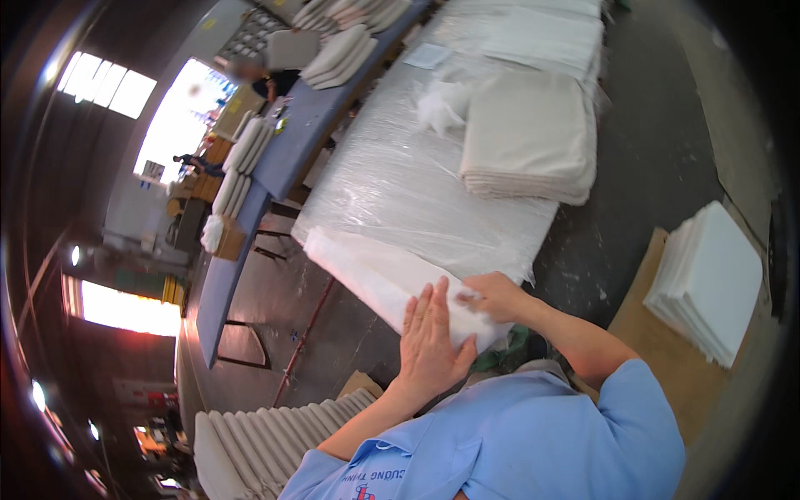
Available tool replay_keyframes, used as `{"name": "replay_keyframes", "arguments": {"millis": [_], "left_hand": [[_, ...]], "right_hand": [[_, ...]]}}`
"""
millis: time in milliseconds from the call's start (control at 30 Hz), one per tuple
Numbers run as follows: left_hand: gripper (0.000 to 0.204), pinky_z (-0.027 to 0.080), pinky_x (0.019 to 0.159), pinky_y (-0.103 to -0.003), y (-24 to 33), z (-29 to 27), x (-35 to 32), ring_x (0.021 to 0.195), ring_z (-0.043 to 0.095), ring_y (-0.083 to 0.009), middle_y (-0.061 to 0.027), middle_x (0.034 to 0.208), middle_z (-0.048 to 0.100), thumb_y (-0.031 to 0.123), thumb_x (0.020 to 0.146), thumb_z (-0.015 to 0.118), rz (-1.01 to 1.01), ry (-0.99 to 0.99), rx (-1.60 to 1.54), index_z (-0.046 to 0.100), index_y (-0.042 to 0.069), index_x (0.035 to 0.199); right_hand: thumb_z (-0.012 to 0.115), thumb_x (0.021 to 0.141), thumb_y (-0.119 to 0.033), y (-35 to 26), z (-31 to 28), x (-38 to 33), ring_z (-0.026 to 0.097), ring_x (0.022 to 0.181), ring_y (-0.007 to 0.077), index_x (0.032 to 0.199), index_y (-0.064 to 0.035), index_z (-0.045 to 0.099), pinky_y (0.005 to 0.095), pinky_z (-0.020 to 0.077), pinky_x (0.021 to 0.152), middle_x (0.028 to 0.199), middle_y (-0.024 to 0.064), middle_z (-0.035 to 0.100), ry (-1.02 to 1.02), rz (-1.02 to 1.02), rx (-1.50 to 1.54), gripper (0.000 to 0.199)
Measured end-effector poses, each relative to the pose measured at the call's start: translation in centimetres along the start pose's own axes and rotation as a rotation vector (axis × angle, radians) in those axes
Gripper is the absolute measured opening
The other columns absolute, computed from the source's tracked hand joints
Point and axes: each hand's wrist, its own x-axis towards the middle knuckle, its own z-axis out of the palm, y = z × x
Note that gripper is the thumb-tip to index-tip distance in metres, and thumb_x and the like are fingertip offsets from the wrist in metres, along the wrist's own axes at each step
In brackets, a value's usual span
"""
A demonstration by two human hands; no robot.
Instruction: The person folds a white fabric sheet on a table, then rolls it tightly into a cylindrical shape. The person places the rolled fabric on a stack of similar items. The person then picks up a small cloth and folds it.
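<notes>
A white, soft, long fabric-covered piece (367, 271) lies across the near end of the plastic-wrapped table (400, 167). It looks like a cushion cover, perhaps with padding inside; I cannot tell. My left hand (433, 337) rests flat on its near side, fingers stretched out and close together. Just right of it, my right hand (497, 298) has its fingers curled closed on the piece's right end. The fingertips there are partly hidden. Farther up the table sits a stack of off-white folded fabric covers (529, 125), with a crumpled white tuft (442, 107) beside it.
White foam sheets (708, 283) are piled on cardboard (633, 304) on the floor at right. A row of beige cushions (275, 437) stands at lower left. Beyond a gap, a blue table (308, 117) carries more cushions (340, 57). A person (271, 82) is behind it.
</notes>
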Motion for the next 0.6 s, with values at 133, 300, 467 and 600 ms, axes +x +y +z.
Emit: {"name": "replay_keyframes", "arguments": {"millis": [133,300,467,600], "left_hand": [[0.099,0.024,0.123,-0.057,-0.3,-0.4,-0.4,0.147,0.039,-0.0472,-0.0279,0.163,0.034,0.027,0.085,0.072,-0.038,-0.016,-0.026,0.018,-0.007,0.161],[0.093,0.025,0.123,-0.056,-0.6,-0.3,-0.8,0.151,0.035,-0.0468,-0.0281,0.165,0.031,0.029,0.088,0.072,-0.015,0.047,-0.135,0.024,-0.003,0.161],[0.081,0.023,0.125,-0.056,-3.8,-3.4,0.8,0.153,0.030,-0.0468,-0.0277,0.166,0.030,0.027,0.094,0.071,-0.159,0.268,-0.115,0.033,0.000,0.160],[0.074,0.019,0.126,-0.055,-7.3,-1.4,0.8,0.155,0.025,-0.0467,-0.0266,0.164,0.033,0.039,0.098,0.062,-0.309,0.183,0.064,0.039,0.000,0.157]], "right_hand": [[0.070,0.097,-0.035,1.3,-0.5,0.2,0.069,0.078,0.0394,0.107,-0.0035,0.070,0.0454,0.0518,0.070,0.091,0.0231,0.071,0.225,0.051,0.078,0.033],[0.070,0.097,-0.021,-3.4,-0.9,2.2,0.072,0.090,0.0255,0.119,-0.0022,0.070,0.0365,0.0539,0.080,0.101,0.0185,0.075,0.245,-0.046,0.244,0.029],[0.069,0.096,-0.014,-2.3,0.8,3.9,0.069,0.089,0.0181,0.116,-0.0018,0.072,0.0321,0.0533,0.082,0.100,0.0141,0.076,0.066,-0.121,0.288,0.024],[0.070,0.096,-0.017,-4.1,-0.1,6.6,0.066,0.087,0.0147,0.109,-0.0003,0.073,0.0317,0.0521,0.078,0.095,0.0111,0.075,0.002,0.049,0.177,0.022]]}}
